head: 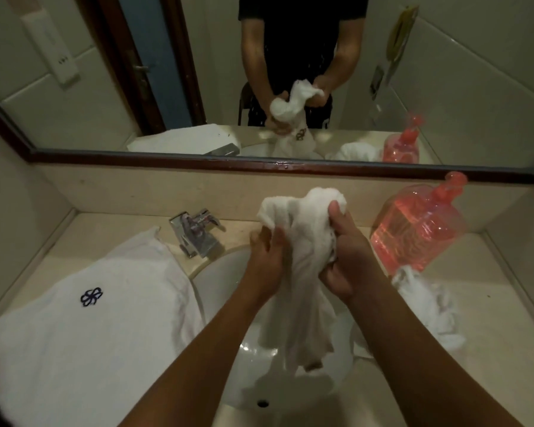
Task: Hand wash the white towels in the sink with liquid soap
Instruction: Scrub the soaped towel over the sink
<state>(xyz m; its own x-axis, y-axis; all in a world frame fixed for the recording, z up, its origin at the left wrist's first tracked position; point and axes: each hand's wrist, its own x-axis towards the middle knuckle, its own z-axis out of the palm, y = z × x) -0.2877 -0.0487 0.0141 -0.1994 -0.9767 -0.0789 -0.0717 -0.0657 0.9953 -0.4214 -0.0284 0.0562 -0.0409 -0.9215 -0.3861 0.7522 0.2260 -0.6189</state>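
A wet white towel (302,291) is bunched between both my hands above the white sink (216,282). My left hand (267,257) grips its left side and my right hand (346,260) squeezes its right side. The towel's lower end hangs down into the basin. A second white towel (84,328) with a dark blue emblem lies spread on the counter to the left. A third, crumpled white towel (429,306) lies on the counter to the right. A pink liquid soap bottle (416,229) with a pump stands at the back right.
A chrome tap (195,234) stands behind the sink at the left. A wide mirror (74,87) in a dark frame fills the wall above the beige counter (490,349) and reflects the person, the towels and the bottle. The overflow hole (262,403) shows low in the basin.
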